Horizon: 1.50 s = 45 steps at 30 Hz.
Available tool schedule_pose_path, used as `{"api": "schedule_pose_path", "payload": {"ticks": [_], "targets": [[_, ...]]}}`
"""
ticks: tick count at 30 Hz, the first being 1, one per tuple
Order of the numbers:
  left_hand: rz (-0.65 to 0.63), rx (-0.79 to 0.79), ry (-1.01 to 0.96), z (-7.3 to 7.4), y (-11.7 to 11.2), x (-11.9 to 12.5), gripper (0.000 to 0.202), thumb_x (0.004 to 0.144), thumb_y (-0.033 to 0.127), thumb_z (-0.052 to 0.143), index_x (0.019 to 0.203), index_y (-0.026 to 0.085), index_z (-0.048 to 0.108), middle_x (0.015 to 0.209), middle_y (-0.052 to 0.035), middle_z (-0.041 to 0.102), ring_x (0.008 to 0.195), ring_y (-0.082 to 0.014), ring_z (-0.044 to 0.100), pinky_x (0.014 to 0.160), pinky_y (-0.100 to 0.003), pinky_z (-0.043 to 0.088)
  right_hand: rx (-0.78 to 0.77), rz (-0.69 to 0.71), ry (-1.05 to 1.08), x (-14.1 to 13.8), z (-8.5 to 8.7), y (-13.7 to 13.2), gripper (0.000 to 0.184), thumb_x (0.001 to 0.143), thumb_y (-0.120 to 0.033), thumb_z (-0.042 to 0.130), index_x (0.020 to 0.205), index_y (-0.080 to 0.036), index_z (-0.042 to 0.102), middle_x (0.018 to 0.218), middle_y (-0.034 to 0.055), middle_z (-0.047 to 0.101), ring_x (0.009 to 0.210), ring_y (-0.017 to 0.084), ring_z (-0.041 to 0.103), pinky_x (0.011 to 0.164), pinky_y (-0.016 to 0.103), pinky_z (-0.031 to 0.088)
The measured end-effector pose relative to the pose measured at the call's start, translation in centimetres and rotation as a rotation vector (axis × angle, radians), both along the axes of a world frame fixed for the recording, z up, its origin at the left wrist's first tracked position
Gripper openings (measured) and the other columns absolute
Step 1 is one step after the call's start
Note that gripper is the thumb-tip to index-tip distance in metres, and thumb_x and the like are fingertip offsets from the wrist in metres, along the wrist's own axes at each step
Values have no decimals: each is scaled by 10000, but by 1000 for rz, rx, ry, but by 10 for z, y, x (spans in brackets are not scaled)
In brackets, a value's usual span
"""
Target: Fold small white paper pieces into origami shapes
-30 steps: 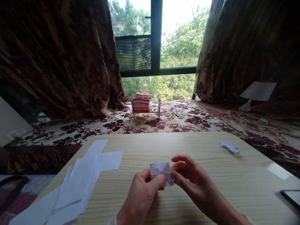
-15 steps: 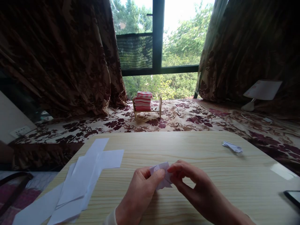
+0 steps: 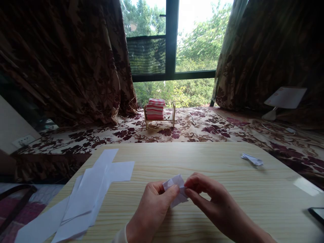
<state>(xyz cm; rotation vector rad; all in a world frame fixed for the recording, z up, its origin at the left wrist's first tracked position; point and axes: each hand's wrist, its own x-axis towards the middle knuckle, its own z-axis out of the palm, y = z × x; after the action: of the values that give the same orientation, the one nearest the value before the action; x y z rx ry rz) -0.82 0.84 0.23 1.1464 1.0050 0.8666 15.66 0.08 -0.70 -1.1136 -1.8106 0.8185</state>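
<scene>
A small folded piece of white paper (image 3: pixel 176 189) is held just above the light wooden table (image 3: pixel 217 175) near its front edge. My left hand (image 3: pixel 152 211) pinches its left side with thumb and fingers closed. My right hand (image 3: pixel 210 199) pinches its right side, fingertips pressed together on a flap. Both hands meet at the paper, which is partly hidden by the fingers.
Several white paper strips (image 3: pixel 86 195) lie at the table's left. A small folded paper piece (image 3: pixel 251 159) sits at the right, a dark phone (image 3: pixel 316 214) at the right edge. Beyond are a flowered cloth, a small wooden rack with striped cloths (image 3: pixel 155 111), curtains and a window.
The paper went from a flat, open square face to a more folded, crumpled shape. My right fingers closed onto it and both hands drew together.
</scene>
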Motion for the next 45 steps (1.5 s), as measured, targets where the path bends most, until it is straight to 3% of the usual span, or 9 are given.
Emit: {"api": "schedule_pose_path", "payload": {"ticks": [4, 8, 14, 20, 25, 33, 45], "targets": [[25, -2, 33, -2, 1, -1, 272, 740, 365, 628, 676, 110, 699, 609, -14, 599, 597, -126, 441, 574, -249, 307, 98, -31, -41, 1, -3, -1, 50, 851, -184, 534, 845, -202, 579, 735, 1, 593, 648, 127, 546, 609, 236, 467], [33, -20, -24, 0, 2, -2, 293, 727, 394, 638, 694, 111, 705, 646, -28, 621, 642, -149, 482, 610, -256, 334, 228, 22, -106, 3, -8, -1, 219, 837, -151, 542, 1038, -238, 534, 862, 21, 613, 693, 137, 566, 629, 248, 486], [39, -46, -32, 3, 0, -2, 294, 713, 396, 638, 681, 109, 692, 621, -15, 583, 643, -142, 452, 613, -253, 325, 315, 78, -126, 2, -10, 1, 304, 820, -55, 481, 1052, -248, 515, 872, 20, 594, 695, 127, 562, 600, 234, 488], [3, -38, 11, 4, -2, -1, 281, 735, 367, 613, 663, 97, 641, 611, 5, 469, 633, -120, 362, 580, -248, 275, 382, 55, -177, 1, -7, 2, 170, 849, -82, 491, 934, -222, 538, 808, 14, 578, 658, 119, 544, 570, 227, 469], [-27, -25, 31, 4, -3, 1, 270, 750, 349, 581, 650, 99, 605, 606, 12, 399, 627, -118, 324, 565, -254, 250, 378, 46, -181, 2, -7, 2, 115, 867, -105, 497, 877, -214, 533, 792, 9, 568, 642, 109, 536, 564, 216, 454], [-4, -8, 39, 2, -4, 4, 208, 735, 289, 555, 633, 109, 579, 606, 7, 416, 619, -117, 337, 561, -252, 264, 329, 41, -160, 2, -9, 0, 98, 876, -118, 491, 849, -211, 506, 797, 1, 551, 657, 106, 515, 588, 221, 438], [2, 18, 95, 1, -6, 8, 239, 711, 336, 549, 613, 119, 535, 595, 14, 372, 599, -112, 306, 532, -247, 248, 232, 14, -135, -1, -2, -5, 124, 865, -122, 469, 774, -207, 474, 758, -8, 546, 646, 113, 497, 587, 232, 422]]}}
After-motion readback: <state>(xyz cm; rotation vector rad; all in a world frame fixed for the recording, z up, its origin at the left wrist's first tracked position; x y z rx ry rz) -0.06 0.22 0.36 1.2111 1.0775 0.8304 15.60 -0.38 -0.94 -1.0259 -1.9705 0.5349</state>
